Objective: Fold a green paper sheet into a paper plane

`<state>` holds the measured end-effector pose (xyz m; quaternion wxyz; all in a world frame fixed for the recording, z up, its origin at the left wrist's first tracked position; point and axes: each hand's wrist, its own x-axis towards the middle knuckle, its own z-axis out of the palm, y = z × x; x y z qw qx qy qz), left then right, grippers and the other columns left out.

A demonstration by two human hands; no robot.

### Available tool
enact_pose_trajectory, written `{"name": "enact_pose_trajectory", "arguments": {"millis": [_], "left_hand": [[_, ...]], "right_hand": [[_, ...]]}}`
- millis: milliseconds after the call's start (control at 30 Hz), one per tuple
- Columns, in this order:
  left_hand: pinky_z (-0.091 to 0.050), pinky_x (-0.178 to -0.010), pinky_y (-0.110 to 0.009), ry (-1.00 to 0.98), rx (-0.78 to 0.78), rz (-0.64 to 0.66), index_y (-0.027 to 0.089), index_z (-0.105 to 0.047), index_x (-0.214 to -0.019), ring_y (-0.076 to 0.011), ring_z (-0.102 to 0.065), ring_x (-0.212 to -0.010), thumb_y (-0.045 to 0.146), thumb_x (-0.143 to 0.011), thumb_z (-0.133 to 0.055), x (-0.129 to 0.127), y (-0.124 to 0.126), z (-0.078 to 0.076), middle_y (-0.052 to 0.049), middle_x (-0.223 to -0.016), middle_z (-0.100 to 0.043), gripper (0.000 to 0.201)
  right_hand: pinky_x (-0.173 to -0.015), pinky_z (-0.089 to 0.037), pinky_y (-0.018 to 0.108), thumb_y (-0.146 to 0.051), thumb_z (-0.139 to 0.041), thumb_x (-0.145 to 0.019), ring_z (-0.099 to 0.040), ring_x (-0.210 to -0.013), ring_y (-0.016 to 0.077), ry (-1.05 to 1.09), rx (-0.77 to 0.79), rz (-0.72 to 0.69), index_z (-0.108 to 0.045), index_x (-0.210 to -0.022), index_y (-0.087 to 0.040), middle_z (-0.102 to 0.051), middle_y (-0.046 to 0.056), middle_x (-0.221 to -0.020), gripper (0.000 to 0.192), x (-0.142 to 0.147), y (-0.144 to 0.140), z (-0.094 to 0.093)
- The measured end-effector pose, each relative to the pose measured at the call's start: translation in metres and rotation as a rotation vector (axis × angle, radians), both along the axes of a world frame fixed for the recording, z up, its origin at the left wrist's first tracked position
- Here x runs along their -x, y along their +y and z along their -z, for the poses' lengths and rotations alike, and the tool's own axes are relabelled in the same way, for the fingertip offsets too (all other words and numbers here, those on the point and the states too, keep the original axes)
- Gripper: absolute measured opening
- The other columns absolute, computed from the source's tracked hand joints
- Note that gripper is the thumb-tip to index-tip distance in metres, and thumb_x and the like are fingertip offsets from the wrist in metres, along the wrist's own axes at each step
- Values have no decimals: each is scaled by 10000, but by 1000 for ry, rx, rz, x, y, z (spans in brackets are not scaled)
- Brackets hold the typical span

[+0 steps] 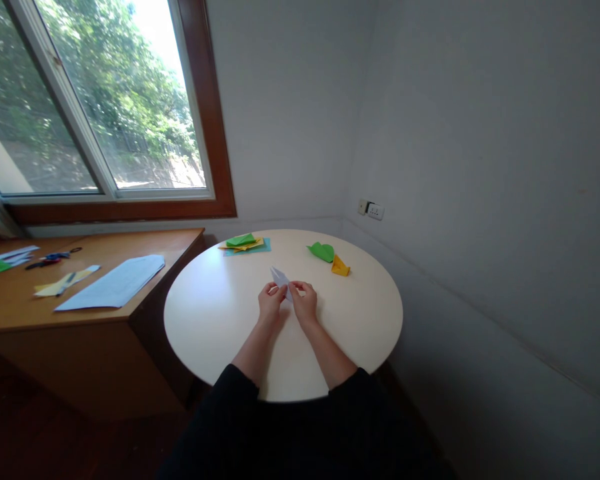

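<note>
A small folded piece of white paper (281, 278) is held up between my two hands over the middle of the round white table (205, 320). My left hand (271, 300) pinches its left side, and my right hand (304, 300) pinches the right side with the thumb against it. The paper's pointed upper end sticks out above my fingers; its lower part is mostly hidden by them. Farther back to the right lie a folded green paper (322, 251) and a folded orange-yellow paper (341, 266), touching or nearly so.
Green, yellow and blue paper sheets (245, 244) lie stacked at the table's back left. On the brown desk (95, 327) at left rest white sheets (115, 283), yellowish paper with a pen (66, 283) and scissors (43, 264). A wall socket (375, 211) is behind the table.
</note>
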<state>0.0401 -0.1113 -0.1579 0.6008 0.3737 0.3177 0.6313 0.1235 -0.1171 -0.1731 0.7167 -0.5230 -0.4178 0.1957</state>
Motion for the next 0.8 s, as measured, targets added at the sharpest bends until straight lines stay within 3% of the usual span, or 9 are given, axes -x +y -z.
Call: {"name": "enact_pose_trajectory", "arguments": {"millis": [133,367,800], "left_hand": [[-451,-643,-271,7,-7,-5,136,-548,-730,-130,-604,-602,309,-469,-789,0,-1,-1,-24,-651,-643,395],[-405,-558,-239,29,-9,-59,140,-560,-710,-125,-574,-558,312,-451,-790,0,2,1,-6,-613,-623,386],[-417,-660,-269,92,-82,-47,118,-654,-670,-140,-574,-639,357,-541,-748,-1,-3,-4,-35,-657,-637,288]], "right_hand": [[-661,-465,284,-364,-561,-694,-601,-701,180,23,0,-65,-666,-739,-152,-681,55,-739,241,4,1,1],[-671,-462,284,-351,-571,-691,-610,-701,184,12,-21,-77,-679,-720,-152,-694,54,-735,228,3,-2,-1],[-643,-464,281,-359,-596,-647,-583,-644,164,109,-22,-38,-645,-672,-151,-668,41,-670,215,2,1,-1]]}}
